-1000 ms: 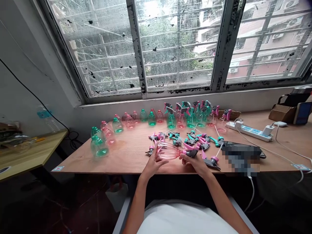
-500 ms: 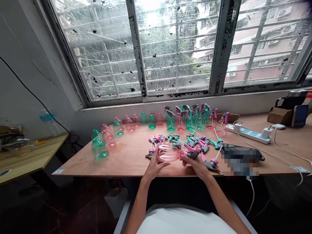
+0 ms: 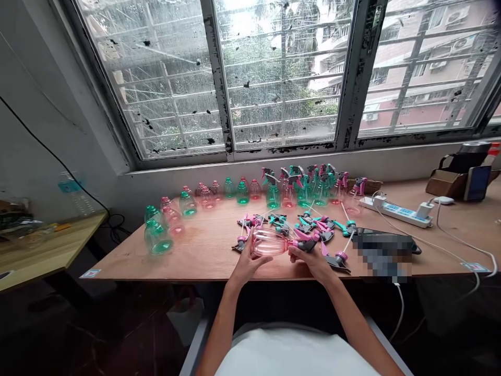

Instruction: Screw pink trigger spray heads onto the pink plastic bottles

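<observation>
A clear pink spray bottle (image 3: 270, 243) lies on its side in the air above the table's front edge, its neck to the right. My left hand (image 3: 247, 262) is wrapped round its base end. At the neck, my right hand (image 3: 309, 260) grips the pink-and-black spray head (image 3: 307, 243), fingers closed at the collar. Spray head and bottle neck meet; how tightly they are joined I cannot tell. Just behind lie several loose spray heads (image 3: 309, 223) in pink, green and black, with thin white tubes. One pink-collared spray head (image 3: 340, 260) rests right of my right hand.
Headless green and pink bottles (image 3: 158, 240) line the table's left and back. Bottles with spray heads (image 3: 289, 196) stand at the back middle. To the right are a white power strip (image 3: 395, 211) with cables, a black device (image 3: 387, 241) partly blurred, and a propped phone (image 3: 478, 184).
The view has shifted slightly. Both hands keep their grip on the bottle and spray head, with hardly any visible movement between them.
</observation>
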Action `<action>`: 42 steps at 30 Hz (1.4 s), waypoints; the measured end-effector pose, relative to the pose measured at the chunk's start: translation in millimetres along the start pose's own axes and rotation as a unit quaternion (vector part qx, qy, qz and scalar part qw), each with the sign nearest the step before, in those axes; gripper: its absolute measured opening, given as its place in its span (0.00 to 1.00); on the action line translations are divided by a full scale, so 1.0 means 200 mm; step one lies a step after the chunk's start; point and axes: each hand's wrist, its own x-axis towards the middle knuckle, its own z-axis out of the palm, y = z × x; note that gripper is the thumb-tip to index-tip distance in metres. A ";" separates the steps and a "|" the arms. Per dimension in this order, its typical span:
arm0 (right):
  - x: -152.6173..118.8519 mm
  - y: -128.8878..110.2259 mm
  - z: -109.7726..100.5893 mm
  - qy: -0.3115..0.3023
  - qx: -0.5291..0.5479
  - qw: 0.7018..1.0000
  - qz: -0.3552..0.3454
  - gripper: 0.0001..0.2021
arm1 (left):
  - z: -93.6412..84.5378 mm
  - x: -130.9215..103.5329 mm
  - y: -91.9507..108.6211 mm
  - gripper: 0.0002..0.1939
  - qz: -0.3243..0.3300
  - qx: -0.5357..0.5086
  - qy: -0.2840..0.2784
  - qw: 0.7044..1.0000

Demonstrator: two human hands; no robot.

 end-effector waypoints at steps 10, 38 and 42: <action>0.00 -0.02 0.03 0.020 0.007 1.000 0.013 0.09 | 0.00 0.01 0.01 0.23 -0.012 -0.004 0.018 1.000; -0.03 -0.07 0.11 0.142 0.039 0.985 0.094 0.15 | -0.03 -0.04 0.03 0.56 -0.104 0.007 0.019 0.994; -0.03 -0.08 0.12 0.143 0.038 0.986 0.082 0.17 | -0.04 -0.05 0.02 0.55 -0.118 -0.004 0.017 0.993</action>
